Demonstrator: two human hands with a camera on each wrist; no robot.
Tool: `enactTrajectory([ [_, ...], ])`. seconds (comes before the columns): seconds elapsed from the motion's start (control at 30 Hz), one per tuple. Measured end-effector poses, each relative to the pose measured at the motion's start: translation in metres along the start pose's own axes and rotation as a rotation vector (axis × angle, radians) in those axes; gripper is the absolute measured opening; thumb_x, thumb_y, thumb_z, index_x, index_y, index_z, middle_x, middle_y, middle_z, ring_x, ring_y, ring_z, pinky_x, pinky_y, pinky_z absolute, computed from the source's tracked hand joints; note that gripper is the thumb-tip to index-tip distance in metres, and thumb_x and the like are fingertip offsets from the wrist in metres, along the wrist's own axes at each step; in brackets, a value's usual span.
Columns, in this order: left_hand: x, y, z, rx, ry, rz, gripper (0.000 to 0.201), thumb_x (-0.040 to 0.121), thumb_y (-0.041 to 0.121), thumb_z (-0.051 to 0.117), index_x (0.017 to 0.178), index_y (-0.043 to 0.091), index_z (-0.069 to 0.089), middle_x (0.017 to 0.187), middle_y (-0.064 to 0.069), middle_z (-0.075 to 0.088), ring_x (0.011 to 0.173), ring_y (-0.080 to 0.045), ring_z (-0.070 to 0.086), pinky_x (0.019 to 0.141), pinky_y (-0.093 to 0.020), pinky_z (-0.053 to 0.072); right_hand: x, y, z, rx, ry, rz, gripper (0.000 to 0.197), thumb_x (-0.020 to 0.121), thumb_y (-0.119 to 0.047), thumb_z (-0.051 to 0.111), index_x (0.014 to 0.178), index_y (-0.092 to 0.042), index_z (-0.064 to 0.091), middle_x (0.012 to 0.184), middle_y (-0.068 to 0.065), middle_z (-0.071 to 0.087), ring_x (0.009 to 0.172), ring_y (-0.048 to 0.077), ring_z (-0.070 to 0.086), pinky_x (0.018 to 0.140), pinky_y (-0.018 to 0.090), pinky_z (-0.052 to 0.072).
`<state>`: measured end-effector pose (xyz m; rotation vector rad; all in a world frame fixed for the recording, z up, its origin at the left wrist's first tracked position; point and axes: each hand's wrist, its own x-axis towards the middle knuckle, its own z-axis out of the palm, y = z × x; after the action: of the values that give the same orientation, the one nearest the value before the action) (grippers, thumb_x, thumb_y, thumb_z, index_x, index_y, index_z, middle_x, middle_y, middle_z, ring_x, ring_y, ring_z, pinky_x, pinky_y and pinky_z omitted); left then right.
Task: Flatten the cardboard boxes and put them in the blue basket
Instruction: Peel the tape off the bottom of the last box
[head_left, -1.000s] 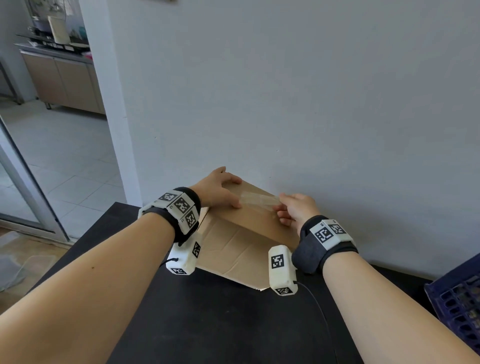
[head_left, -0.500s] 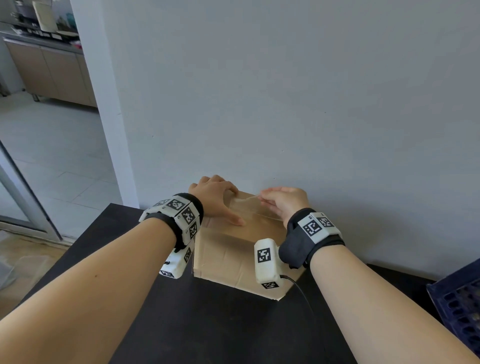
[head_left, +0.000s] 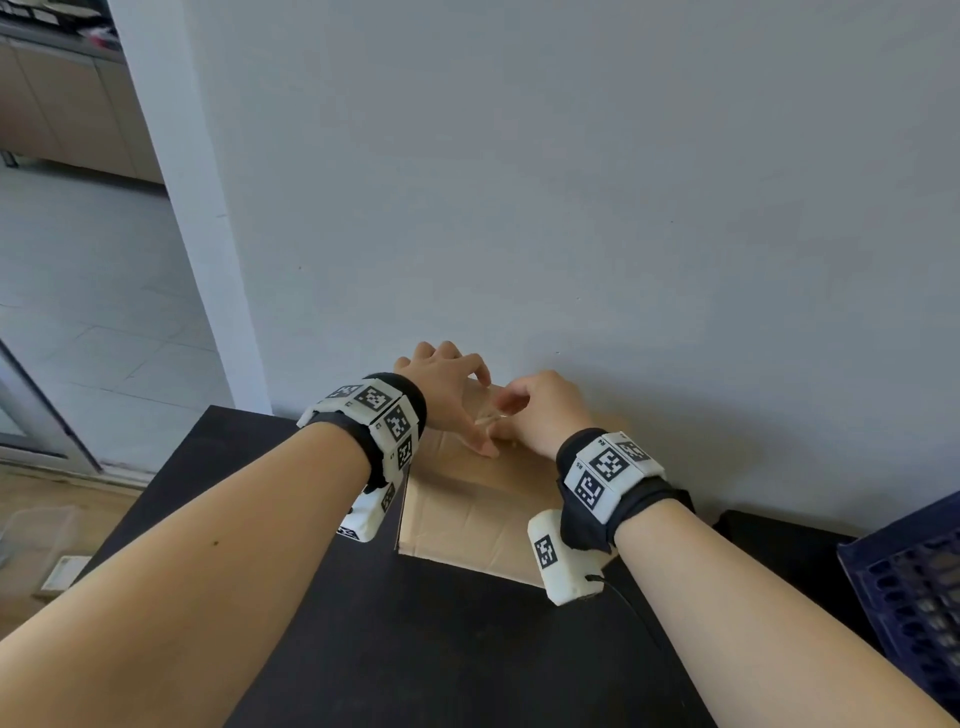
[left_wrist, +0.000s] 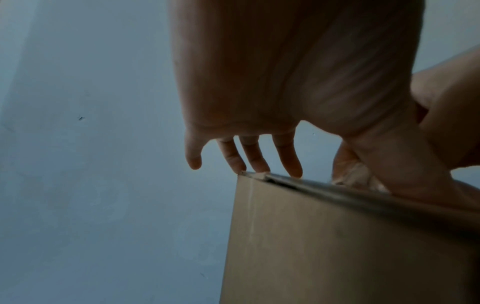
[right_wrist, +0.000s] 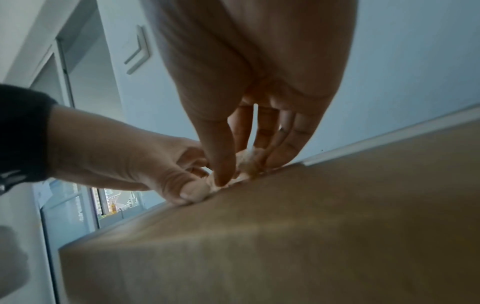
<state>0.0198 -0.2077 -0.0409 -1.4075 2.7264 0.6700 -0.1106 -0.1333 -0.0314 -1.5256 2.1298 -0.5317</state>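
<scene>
Black table (head_left: 426, 649) against grey wall | cardboard box (head_left: 467, 512) at 12 o'clock | my left hand (head_left: 447, 387) spread, bracing its top | right hand (head_left: 545, 410) pinching crumpled tape (right_wrist: 249, 159) | I'd peel low, along the seam | blue basket (head_left: 914, 587) at 3 o'clock

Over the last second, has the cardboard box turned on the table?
Yes. The cardboard box has rotated: its near corner pointed toward the camera, and now its near edge lies nearly parallel to the wall.
</scene>
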Motion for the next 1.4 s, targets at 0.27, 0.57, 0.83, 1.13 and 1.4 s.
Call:
enactTrajectory([
  [0.27, 0.003, 0.005, 0.005, 0.001, -0.006, -0.017, 0.09, 0.05, 0.066, 0.078, 0.128, 0.039, 0.042, 0.132, 0.004, 0.038, 0.127, -0.023, 0.029, 0.105, -0.045, 0.031, 0.0, -0.004, 0.01, 0.075, 0.178, 0.006, 0.026, 0.066, -0.009, 0.074, 0.087, -0.023, 0.072, 0.082, -0.006, 0.067, 0.081, 0.014, 0.064, 0.078, 0.026, 0.053],
  [0.57, 0.0, 0.009, 0.005, -0.003, -0.022, -0.063, 0.083, 0.055, 0.064, 0.078, 0.126, 0.039, 0.042, 0.136, 0.006, 0.035, 0.13, -0.022, 0.027, 0.106, -0.044, 0.029, -0.004, 0.038, -0.021, 0.35, 0.25, 0.177, 0.029, 0.074, 0.001, 0.071, 0.065, -0.026, 0.072, 0.071, -0.001, 0.071, 0.076, 0.019, 0.071, 0.08, 0.031, 0.058],
  [0.83, -0.002, 0.029, 0.004, 0.026, -0.051, -0.146, 0.084, 0.058, 0.06, 0.079, 0.129, 0.038, 0.04, 0.139, 0.004, 0.034, 0.132, -0.023, 0.026, 0.108, -0.048, 0.03, -0.019, 0.091, -0.064, 0.561, 0.433, 0.312, 0.022, 0.069, 0.004, 0.074, 0.075, -0.016, 0.068, 0.069, 0.003, 0.069, 0.068, 0.022, 0.071, 0.077, 0.034, 0.059],
  [1.13, -0.006, 0.049, -0.001, 0.106, -0.089, -0.223, 0.087, 0.064, 0.051, 0.08, 0.137, 0.032, 0.037, 0.141, 0.0, 0.034, 0.133, -0.026, 0.03, 0.106, -0.049, 0.034, -0.014, 0.074, -0.055, 0.084, 0.35, 0.075, 0.021, 0.07, -0.012, 0.071, 0.058, -0.029, 0.068, 0.08, -0.007, 0.066, 0.082, 0.014, 0.061, 0.069, 0.022, 0.049],
  [1.4, -0.013, 0.042, 0.006, 0.012, -0.064, -0.21, 0.086, 0.066, 0.047, 0.08, 0.138, 0.032, 0.036, 0.141, 0.002, 0.034, 0.132, -0.023, 0.03, 0.102, -0.043, 0.037, -0.013, 0.045, -0.027, 0.002, 0.177, -0.055, 0.009, 0.075, -0.017, 0.075, 0.076, -0.025, 0.071, 0.076, -0.011, 0.062, 0.077, 0.01, 0.059, 0.069, 0.019, 0.042],
])
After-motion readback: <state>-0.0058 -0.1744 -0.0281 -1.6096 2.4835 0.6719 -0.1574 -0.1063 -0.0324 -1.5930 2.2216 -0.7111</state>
